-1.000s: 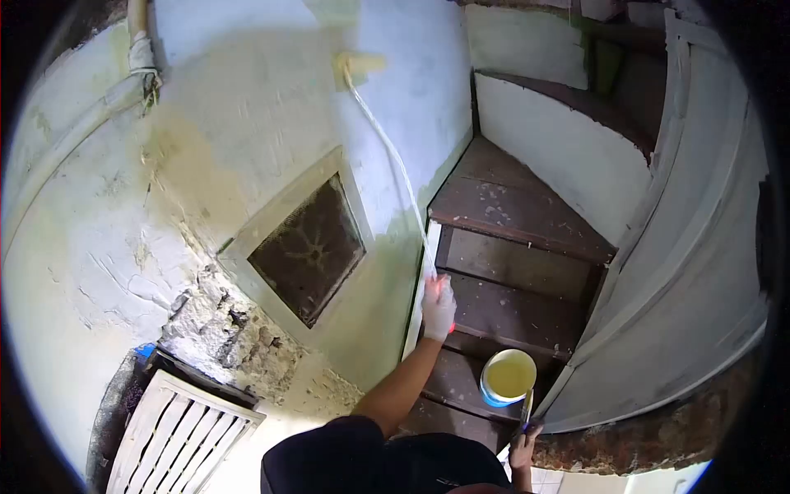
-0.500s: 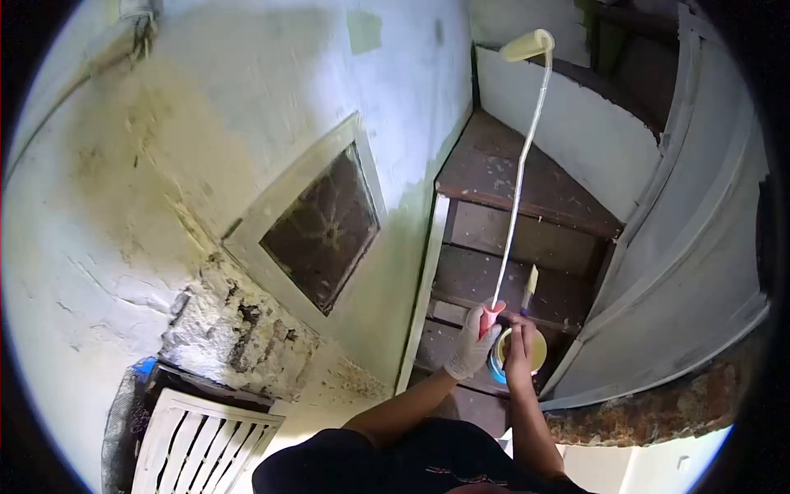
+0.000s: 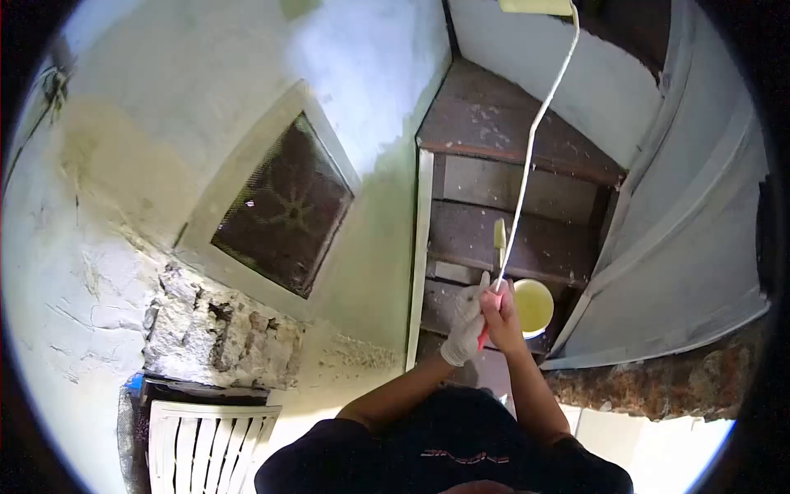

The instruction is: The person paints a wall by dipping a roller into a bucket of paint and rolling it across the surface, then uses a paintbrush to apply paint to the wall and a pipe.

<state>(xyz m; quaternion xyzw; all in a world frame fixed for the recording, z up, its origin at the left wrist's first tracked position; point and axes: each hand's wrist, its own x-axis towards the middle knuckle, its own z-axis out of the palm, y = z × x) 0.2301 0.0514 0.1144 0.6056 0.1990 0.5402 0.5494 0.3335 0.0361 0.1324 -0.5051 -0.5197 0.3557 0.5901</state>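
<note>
At lower left of the frame a white slatted vent cover lies below a mesh-covered wall opening. At centre, the gloved left hand and bare right hand both grip the roller pole, whose roller reaches the top edge. Just right, a paint bucket sits on a wooden stair; no writing is readable.

The paint bucket sits on a lower stair step, leaving bare tread to its left up to the wall. Just right of the bucket a white panel closes off that side. Above the bucket, the upper steps lie open, crossed only by the roller pole.
</note>
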